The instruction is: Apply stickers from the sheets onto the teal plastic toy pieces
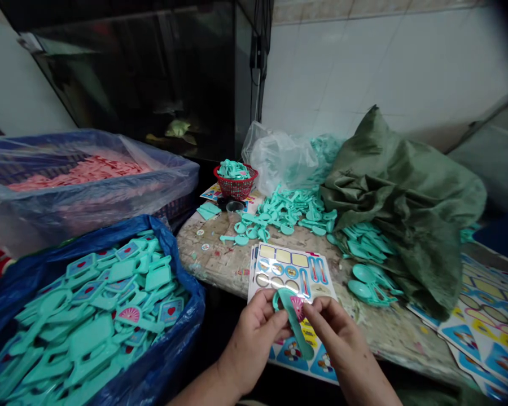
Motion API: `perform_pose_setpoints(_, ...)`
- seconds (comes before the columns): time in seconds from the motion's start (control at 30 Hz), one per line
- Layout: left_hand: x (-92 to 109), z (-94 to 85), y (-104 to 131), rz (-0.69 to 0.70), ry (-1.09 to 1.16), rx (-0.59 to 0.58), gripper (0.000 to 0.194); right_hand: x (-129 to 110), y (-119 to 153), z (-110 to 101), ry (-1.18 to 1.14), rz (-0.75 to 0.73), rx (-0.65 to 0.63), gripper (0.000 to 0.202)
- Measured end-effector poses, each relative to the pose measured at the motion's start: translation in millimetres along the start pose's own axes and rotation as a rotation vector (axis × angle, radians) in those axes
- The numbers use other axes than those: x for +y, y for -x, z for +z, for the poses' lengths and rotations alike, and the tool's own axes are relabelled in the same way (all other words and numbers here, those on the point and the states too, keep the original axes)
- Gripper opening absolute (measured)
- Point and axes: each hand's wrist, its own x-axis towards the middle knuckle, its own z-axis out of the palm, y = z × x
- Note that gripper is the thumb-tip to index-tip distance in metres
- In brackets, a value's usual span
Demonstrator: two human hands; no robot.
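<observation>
A teal plastic toy piece (297,332) with a long handle is held above the sticker sheets, between both hands. My left hand (260,327) pinches its upper end, fingers closed round the rim. On the piece lies a pink semicircular sticker (297,308), and my right hand (336,330) presses at that sticker's right edge with thumb and fingertips together. Beneath the hands, a stack of sticker sheets (283,255) with blue, yellow and red shapes rests at the table's front edge.
Left of the table (211,265), a blue bag (193,304) holds teal pieces, some with stickers. Behind it is a plastic-lined crate (152,194) of pink pieces. Teal pieces (292,208), a red basket (236,188), a green sack (410,192) and more sticker sheets (491,316) occupy the table.
</observation>
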Motion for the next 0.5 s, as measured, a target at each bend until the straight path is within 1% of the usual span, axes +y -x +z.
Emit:
perform_pose_setpoints(0.1,1.4,1.7,2.2,0.013,-0.008,-0.011,0.029,2.2,2.0,2.4,-0.018,0.009,0.024,0.035)
perform_pose_setpoints(0.27,3.1,4.9,6.4,0.019,-0.002,-0.039,0.025,1.3,4.6,6.7,-0.020,-0.020,0.073,0.034)
perform_pose_setpoints(0.37,2.8,4.8,9.0,0.028,-0.002,-0.049,0.025,0.6,5.7,7.6,-0.011,-0.029,0.075,0.033)
perform_pose_setpoints(0.5,1.5,2.8,10.8,0.035,-0.014,-0.053,0.024,1.1,6.2,6.9,0.012,-0.027,0.044,0.034)
